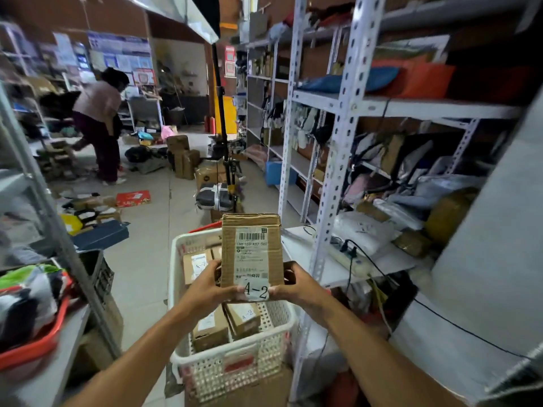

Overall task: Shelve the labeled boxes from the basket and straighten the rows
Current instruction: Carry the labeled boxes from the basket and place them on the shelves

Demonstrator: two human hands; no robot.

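Above the white basket [188, 292], left hand [210, 284] and right hand [295, 284] pinch the lower corners of a cardboard box [251, 251], upright, probably so its A-2 label can be read before shelving

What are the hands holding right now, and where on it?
A cardboard box labeled A-2, upright above the white basket. Left hand and right hand grip its bottom corners.
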